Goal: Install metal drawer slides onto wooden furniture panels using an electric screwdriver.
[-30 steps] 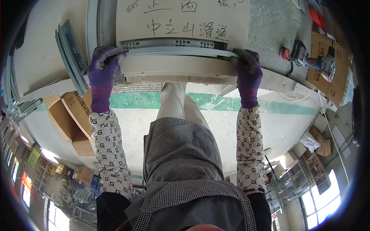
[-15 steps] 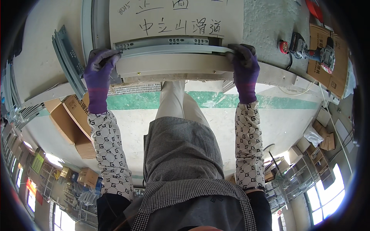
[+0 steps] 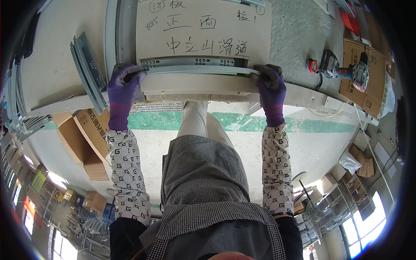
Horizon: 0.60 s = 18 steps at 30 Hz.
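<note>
Pinching a long, pale-grey metal strip (image 3: 199, 69) at twelve o'clock with nearly closed, purple-gloved left hand (image 3: 121, 84) and right hand (image 3: 272, 84); could tilt if gripped unevenly.

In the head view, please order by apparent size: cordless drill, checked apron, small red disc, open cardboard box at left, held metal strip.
1. Checked apron
2. Open cardboard box
3. Cordless drill and metal strip: unsure, as the strip looks longer but much thinner
4. Small red disc
</note>
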{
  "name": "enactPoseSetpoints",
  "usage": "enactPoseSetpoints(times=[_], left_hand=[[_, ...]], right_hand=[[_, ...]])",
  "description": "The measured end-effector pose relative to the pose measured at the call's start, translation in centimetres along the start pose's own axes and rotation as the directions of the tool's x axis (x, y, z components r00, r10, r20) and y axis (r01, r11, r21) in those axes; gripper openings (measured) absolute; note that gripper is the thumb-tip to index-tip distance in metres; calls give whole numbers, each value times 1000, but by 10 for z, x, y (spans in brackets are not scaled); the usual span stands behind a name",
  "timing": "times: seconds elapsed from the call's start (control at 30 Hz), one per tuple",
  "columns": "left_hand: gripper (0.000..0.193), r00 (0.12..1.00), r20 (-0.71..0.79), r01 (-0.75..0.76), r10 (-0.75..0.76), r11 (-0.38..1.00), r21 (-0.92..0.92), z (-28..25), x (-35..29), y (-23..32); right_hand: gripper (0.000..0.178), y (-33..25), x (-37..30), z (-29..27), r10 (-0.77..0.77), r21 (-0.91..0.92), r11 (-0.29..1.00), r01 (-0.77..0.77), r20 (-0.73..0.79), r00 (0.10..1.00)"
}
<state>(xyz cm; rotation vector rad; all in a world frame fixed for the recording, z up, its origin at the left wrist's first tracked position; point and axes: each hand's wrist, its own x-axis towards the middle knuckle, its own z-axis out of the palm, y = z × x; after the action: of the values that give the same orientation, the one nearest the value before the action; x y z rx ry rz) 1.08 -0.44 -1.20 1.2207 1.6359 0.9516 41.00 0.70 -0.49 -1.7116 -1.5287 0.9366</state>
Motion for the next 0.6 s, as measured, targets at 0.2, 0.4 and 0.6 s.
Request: enactPoseSetpoints(times=[0.2, 0.4, 0.6], left_hand=[[35, 987, 110, 145, -113, 923, -356, -38, 8, -3], [50, 996, -78, -29, 38, 994, 106, -1, 45, 40], [62, 994, -106, 50, -22, 962, 269, 9, 60, 51]], right_hand=[[49, -13, 25, -24, -45, 25, 998, 53, -252, 967], [67, 11, 97, -25, 240, 260, 939, -223, -35, 970], [71, 1, 113, -2, 224, 324, 906, -273, 183, 957]])
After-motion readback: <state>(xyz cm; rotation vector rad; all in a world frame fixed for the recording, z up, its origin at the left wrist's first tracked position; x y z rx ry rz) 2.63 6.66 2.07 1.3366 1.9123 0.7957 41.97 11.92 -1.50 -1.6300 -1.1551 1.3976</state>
